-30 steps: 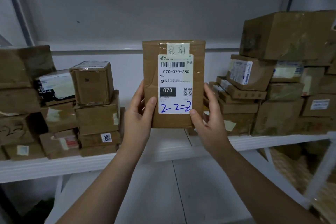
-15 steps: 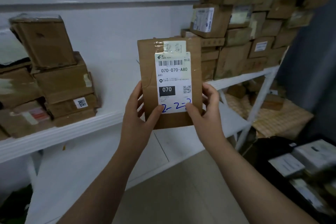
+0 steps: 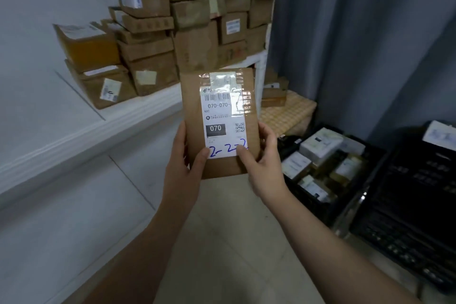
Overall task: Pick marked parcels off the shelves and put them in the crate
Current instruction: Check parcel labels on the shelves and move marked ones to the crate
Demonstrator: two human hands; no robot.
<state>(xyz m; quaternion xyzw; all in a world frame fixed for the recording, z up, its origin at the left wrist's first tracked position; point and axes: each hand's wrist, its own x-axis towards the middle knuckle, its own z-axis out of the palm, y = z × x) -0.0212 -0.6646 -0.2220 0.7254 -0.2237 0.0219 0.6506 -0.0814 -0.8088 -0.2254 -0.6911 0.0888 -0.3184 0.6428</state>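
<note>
Flat brown cardboard parcel point(image 3: 218, 123) held upright at centre frame, white shipping label facing the camera, blue handwritten "2-2-2" along the label's lower edge. Left hand point(image 3: 183, 163) clasps the lower left edge, thumb pressed onto the label; right hand point(image 3: 262, 163) clasps the lower right edge likewise. Both closed on the parcel, fingers wrapped behind it.

Change over the last second: view has swung rightward. The white shelf point(image 3: 103, 128), with its stacked brown cardboard boxes point(image 3: 177, 32), was straight ahead; it now slants off to the upper left. A black plastic crate point(image 3: 325, 170), already holding several white-labelled parcels, has come into view at mid right, with a second black crate point(image 3: 414, 207) just beside it at the right edge.

Judgement: parcel is off the shelf, marking checked, carry to the crate under way. Remaining: lower it rightward into the crate, release.
</note>
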